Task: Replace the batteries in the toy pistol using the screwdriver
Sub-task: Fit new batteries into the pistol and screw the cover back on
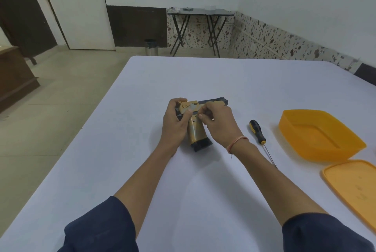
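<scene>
While the left hand (175,122) clamps the toy pistol (198,123) on the table (203,190) and the right hand (217,123) pinches at its side, the screwdriver (258,131) lies untouched right of that grip, so the battery swap seems unfinished.

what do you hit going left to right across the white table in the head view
left hand → toy pistol → right hand → screwdriver → orange container. The orange lid overlaps the container's span, so it is left out.
</scene>
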